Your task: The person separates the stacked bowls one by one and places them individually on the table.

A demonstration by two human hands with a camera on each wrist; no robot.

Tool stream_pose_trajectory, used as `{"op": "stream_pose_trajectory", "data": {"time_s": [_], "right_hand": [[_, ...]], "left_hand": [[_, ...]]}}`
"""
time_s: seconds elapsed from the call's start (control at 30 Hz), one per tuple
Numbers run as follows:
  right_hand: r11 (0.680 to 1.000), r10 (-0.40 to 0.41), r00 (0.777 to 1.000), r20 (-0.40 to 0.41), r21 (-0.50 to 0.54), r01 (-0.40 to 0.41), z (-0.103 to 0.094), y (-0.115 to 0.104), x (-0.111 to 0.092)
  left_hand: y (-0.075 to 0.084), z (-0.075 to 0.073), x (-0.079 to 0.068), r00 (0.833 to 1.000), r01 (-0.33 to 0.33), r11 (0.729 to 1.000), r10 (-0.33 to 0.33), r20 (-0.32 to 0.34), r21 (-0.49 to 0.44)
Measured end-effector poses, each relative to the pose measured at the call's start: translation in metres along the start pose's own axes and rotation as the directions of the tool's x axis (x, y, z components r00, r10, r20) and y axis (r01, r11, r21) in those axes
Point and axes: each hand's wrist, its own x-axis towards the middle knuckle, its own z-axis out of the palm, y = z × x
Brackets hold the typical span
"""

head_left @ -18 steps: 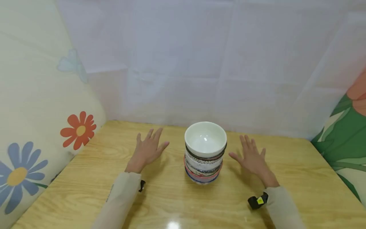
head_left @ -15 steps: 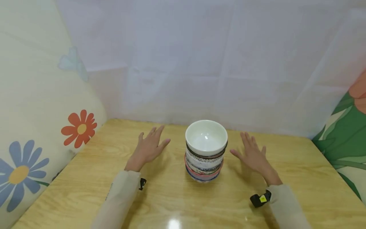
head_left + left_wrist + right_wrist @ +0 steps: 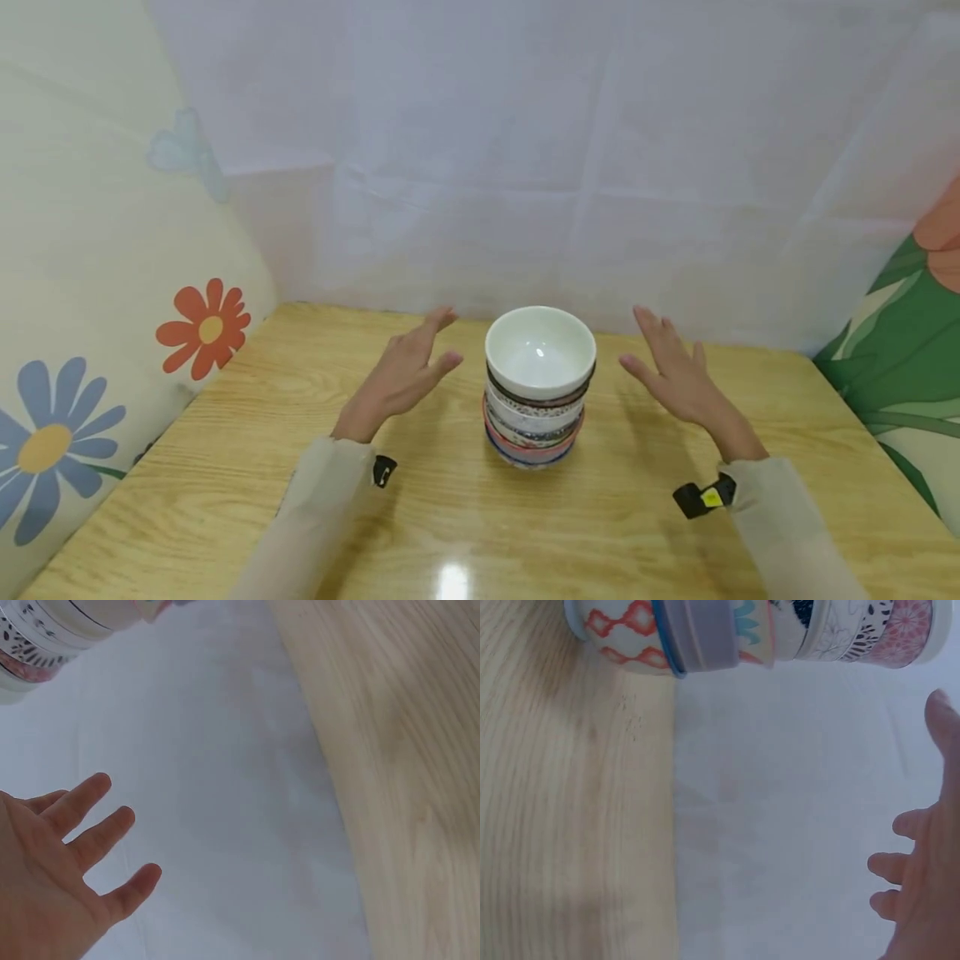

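Observation:
A stack of several nested bowls (image 3: 534, 417) stands upright on the wooden table, topped by a plain white bowl (image 3: 540, 354). In the right wrist view the patterned sides of the stacked bowls (image 3: 697, 634) show red, blue, lilac and pink bands. To the left of the stack my left hand (image 3: 401, 371) is raised with fingers spread, apart from the bowls; its palm (image 3: 45, 885) faces the camera in the left wrist view. On the other side my right hand (image 3: 678, 379) hovers with straight fingers and thumb toward the stack, holding nothing.
The wooden table (image 3: 247, 467) runs back to a white cloth (image 3: 465, 150). A flowered cloth (image 3: 82, 250) hangs at the left, and a green leafy print (image 3: 900, 358) borders the right. Black straps with small devices sit at both wrists.
Both hands have lifted and turned, palms more toward each other. The left hand has come a little nearer the stack, the right slightly farther out. The bowls stay on the table.

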Motion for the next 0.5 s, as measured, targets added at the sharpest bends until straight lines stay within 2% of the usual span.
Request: {"op": "stream_pose_trajectory", "data": {"time_s": [0.17, 0.3, 0.5], "right_hand": [[0.998, -0.056, 0.998, -0.019, -0.005, 0.056, -0.005, -0.011, 0.003], [0.993, -0.12, 0.992, -0.026, 0.02, 0.12, -0.006, -0.023, 0.007], [0.978, -0.183, 0.983, 0.005, 0.099, 0.181, -0.006, -0.041, 0.013]], "left_hand": [[0.011, 0.001, 0.004, 0.998, -0.053, 0.994, 0.056, 0.032, -0.091], [0.02, 0.007, 0.008, 0.993, -0.076, 0.978, 0.092, 0.075, -0.195], [0.03, 0.022, 0.012, 0.983, -0.011, 0.938, 0.074, 0.17, -0.345]]}}
